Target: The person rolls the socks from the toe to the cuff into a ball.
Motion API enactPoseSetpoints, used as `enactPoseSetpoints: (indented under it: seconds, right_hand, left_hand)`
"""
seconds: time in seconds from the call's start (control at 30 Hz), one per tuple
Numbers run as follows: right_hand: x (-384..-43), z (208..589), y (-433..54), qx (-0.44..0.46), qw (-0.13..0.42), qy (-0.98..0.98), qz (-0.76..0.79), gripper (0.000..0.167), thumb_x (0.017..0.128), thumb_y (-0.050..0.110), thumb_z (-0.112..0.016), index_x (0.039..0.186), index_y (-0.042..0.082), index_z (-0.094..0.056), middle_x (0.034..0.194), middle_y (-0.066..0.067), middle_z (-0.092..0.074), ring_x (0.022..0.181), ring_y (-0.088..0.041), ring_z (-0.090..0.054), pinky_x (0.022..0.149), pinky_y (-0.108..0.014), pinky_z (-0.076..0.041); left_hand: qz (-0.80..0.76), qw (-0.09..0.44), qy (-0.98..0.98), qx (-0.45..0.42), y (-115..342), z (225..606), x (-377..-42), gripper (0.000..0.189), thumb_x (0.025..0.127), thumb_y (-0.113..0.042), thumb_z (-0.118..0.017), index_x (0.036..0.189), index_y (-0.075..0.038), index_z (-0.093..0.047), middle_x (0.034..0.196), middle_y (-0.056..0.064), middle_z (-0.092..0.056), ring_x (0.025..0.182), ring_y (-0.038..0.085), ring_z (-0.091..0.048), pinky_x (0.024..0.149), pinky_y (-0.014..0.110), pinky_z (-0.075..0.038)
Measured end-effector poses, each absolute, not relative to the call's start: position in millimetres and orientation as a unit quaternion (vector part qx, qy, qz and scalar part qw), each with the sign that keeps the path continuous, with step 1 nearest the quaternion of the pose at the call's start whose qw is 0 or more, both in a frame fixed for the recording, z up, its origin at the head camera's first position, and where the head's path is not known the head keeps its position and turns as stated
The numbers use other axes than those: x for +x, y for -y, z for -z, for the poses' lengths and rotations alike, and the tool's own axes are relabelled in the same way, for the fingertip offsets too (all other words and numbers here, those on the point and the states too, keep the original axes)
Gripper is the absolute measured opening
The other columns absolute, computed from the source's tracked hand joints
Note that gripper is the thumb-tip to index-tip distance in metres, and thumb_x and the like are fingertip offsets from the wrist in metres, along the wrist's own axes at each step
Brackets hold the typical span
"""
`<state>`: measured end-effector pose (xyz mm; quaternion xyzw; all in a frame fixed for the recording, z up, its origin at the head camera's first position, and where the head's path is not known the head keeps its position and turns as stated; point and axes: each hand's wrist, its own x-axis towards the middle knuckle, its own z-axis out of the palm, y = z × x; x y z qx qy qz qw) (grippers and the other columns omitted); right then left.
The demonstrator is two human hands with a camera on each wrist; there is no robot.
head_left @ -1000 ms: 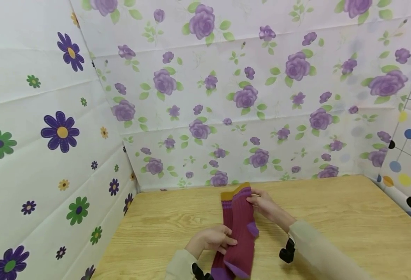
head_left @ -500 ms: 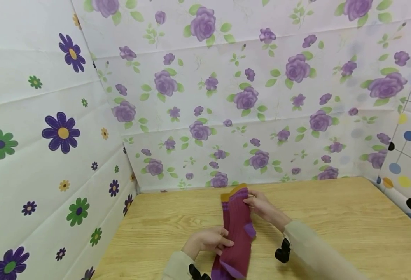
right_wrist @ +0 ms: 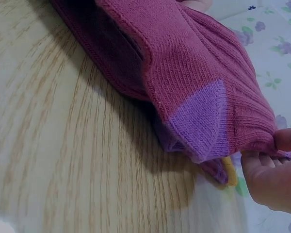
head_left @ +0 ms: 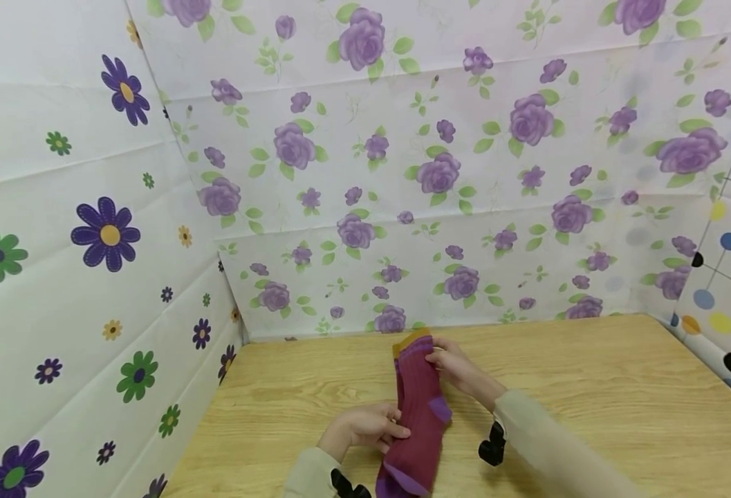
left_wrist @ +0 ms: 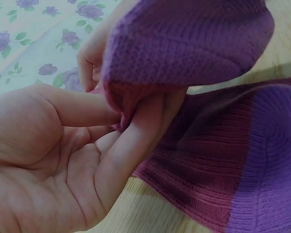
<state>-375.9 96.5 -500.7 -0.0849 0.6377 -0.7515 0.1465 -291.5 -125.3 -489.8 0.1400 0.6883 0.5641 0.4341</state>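
A maroon sock (head_left: 416,398) with a purple heel and toe and a mustard cuff is raised over a matching second sock (head_left: 387,485). My left hand (head_left: 368,427) pinches the upper sock's foot by its left edge; the left wrist view shows thumb and fingers gathering the maroon knit beside the purple toe (left_wrist: 184,46). At the cuff end, my right hand (head_left: 455,365) pinches the right edge just below the mustard band. The lower sock lies on the wooden table, mostly covered; its purple toe (left_wrist: 269,155) shows in the left wrist view.
The light wooden table (head_left: 589,401) ends at a rose-patterned wall covering (head_left: 353,277), close behind the cuffs. Flower-printed sheeting (head_left: 172,360) stands at the left, dotted sheeting (head_left: 720,297) at the right. Both wrists wear black devices (head_left: 492,444).
Both hands have shifted slightly left with the upper sock. It now covers more of the lower sock, and the two cuffs nearly line up.
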Motion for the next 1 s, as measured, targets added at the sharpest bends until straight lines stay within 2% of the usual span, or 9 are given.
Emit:
enactPoseSetpoints:
  seconds: [0.13, 0.33, 0.43, 0.7, 1.0]
  right_hand:
    - [-378, 503, -92, -0.078, 0.145, -0.635, 0.755, 0.043, 0.090, -0.006, -0.045, 0.132, -0.011, -0.039, 0.091, 0.003, -0.064, 0.080, -0.009, -0.062, 0.070, -0.026, -0.051]
    - [-379, 502, -89, -0.065, 0.145, -0.640, 0.752, 0.044, 0.090, -0.007, -0.043, 0.133, -0.011, -0.037, 0.090, 0.001, -0.062, 0.079, -0.009, -0.061, 0.070, -0.025, -0.051]
    - [-380, 503, -87, -0.059, 0.146, -0.644, 0.749, 0.044, 0.090, -0.007, -0.043, 0.133, -0.011, -0.037, 0.091, 0.001, -0.061, 0.078, -0.009, -0.059, 0.070, -0.026, -0.050]
    - [-384, 509, -80, -0.043, 0.131, -0.656, 0.742, 0.041, 0.087, -0.008, -0.042, 0.128, -0.010, -0.041, 0.092, -0.001, -0.060, 0.078, -0.011, -0.058, 0.070, -0.027, -0.049]
    - [-387, 517, -75, -0.064, 0.146, -0.640, 0.752, 0.040, 0.087, -0.009, -0.040, 0.127, -0.007, -0.040, 0.086, 0.002, -0.058, 0.077, -0.010, -0.057, 0.070, -0.028, -0.049]
  left_hand:
    - [-0.567, 0.437, -0.683, 0.142, 128, 490, -293, 0.010, 0.097, -0.004, -0.052, 0.104, -0.009, -0.056, 0.086, -0.006, -0.065, 0.070, 0.003, -0.063, 0.059, 0.020, -0.051]
    - [-0.568, 0.439, -0.681, 0.147, 130, 490, -295, 0.022, 0.097, -0.006, -0.051, 0.118, -0.003, -0.058, 0.089, -0.005, -0.067, 0.073, 0.005, -0.066, 0.062, 0.021, -0.052]
    - [-0.567, 0.438, -0.681, 0.148, 131, 491, -295, 0.024, 0.097, -0.006, -0.051, 0.121, -0.002, -0.058, 0.089, -0.005, -0.068, 0.073, 0.005, -0.066, 0.062, 0.021, -0.052]
    - [-0.567, 0.435, -0.685, 0.141, 134, 493, -297, 0.019, 0.097, -0.006, -0.052, 0.113, -0.003, -0.062, 0.085, -0.005, -0.068, 0.070, 0.005, -0.065, 0.060, 0.021, -0.052]
    - [-0.565, 0.428, -0.692, 0.136, 138, 498, -297, 0.017, 0.097, -0.007, -0.053, 0.110, -0.003, -0.063, 0.082, -0.005, -0.068, 0.071, 0.006, -0.065, 0.062, 0.022, -0.052]
